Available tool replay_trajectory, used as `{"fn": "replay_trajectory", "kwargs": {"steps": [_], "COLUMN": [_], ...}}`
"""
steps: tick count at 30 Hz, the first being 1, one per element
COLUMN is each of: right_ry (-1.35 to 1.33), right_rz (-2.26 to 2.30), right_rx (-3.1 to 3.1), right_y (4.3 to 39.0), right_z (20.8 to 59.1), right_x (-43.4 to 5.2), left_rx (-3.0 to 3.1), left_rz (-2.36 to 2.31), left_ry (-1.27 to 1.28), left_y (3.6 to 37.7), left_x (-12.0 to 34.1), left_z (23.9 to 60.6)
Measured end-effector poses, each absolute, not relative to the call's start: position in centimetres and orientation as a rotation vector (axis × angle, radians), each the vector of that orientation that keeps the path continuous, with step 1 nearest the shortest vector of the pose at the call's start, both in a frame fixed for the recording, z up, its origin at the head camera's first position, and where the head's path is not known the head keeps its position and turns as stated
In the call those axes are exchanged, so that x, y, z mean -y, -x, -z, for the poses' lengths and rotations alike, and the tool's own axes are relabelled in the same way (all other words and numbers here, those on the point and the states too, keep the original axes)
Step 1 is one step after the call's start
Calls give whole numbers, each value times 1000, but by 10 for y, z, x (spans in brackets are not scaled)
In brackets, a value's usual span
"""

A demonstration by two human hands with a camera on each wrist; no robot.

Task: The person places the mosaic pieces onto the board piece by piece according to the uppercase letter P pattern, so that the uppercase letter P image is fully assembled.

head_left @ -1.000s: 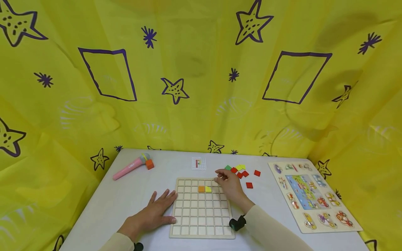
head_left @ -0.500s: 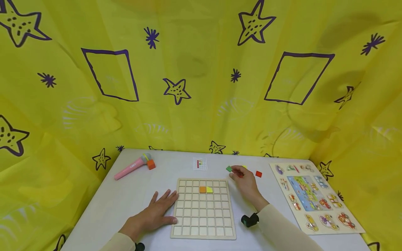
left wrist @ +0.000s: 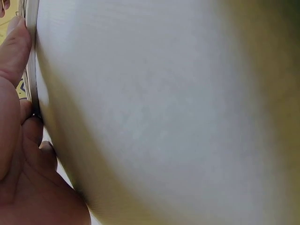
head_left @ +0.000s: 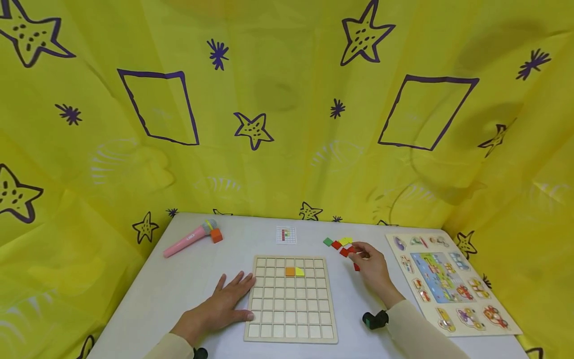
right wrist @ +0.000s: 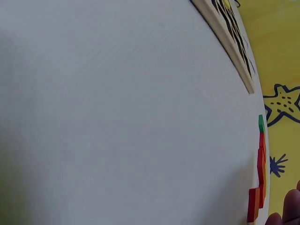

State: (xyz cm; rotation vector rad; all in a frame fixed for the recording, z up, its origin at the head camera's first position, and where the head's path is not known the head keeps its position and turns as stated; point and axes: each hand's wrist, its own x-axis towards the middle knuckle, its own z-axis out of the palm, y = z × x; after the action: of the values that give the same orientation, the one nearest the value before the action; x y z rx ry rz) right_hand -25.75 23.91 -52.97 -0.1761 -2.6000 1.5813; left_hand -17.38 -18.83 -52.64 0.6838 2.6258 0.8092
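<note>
Here we see the right hand [head_left: 373, 268] out over the white desk [head_left: 179, 284], its fingertips curled down among a loose cluster of small square tiles; red tiles [head_left: 344, 252] lie just at the fingertips, with a yellow tile [head_left: 346, 241] and a green tile [head_left: 328, 242] a little farther back. We cannot tell whether the grip has closed on a tile or only touches them, since the fingers cover that spot, and the right wrist view shows only a sliver of fingertip beside a row of tiles seen edge-on. The left hand [head_left: 219, 306] lies flat on the desk with its fingers straight and spread, its grip holding nothing, the fingertips touching the left edge of the wooden grid board [head_left: 290, 329]. That board sits between the two hands, and in its second row an orange tile [head_left: 290, 271] and a second yellow tile [head_left: 300, 272] rest side by side, touching. Beyond the board lies a small pattern card [head_left: 286, 235]. Far left on the desk we find a pink toy microphone [head_left: 186, 240] with an orange cube [head_left: 216, 235] just beside its head, and to the far right a wooden picture puzzle [head_left: 448, 281]. Yellow cloth [head_left: 287, 124] with purple stars hangs behind
</note>
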Motion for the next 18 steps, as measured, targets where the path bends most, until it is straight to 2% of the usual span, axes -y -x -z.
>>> {"fn": "replay_trajectory", "kwargs": {"steps": [7, 18], "right_ry": [232, 179], "right_rz": [-1537, -1403], "right_rx": [2670, 2768], "right_y": [252, 244], "right_z": [535, 542], "right_x": [-252, -260], "left_rx": [-2633, -2630], "left_rz": [-809, -826], "left_ry": [-686, -694], "left_y": [174, 174], "left_x": [188, 189], "left_z": [528, 528]}}
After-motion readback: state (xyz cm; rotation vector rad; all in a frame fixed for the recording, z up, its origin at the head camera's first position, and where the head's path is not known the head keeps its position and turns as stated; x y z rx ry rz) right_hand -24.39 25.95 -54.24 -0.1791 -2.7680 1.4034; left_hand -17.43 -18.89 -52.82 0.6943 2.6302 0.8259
